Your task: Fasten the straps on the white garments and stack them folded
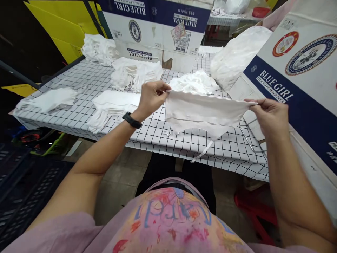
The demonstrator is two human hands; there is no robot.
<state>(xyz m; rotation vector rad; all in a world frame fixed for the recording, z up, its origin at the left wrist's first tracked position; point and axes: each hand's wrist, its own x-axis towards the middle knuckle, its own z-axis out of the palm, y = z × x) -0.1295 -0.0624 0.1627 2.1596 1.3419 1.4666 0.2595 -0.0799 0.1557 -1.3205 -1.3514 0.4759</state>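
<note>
A white cloth piece [202, 112] with thin dangling straps is stretched out above the table's near edge. My left hand [151, 96], with a black watch on its wrist, pinches the cloth's left top corner. My right hand [271, 116] pinches the right top corner. The cloth hangs down in folds between them, over the checked tablecloth [158, 133].
Piles of white cloth lie on the table: one at the far left [50, 100], one near my left wrist [110, 105], others behind [135, 72], [98, 47], [193, 82]. A clear bag of cloth [237, 52] leans by a "Blue Girl" carton [297, 80]; another carton [158, 28] stands behind.
</note>
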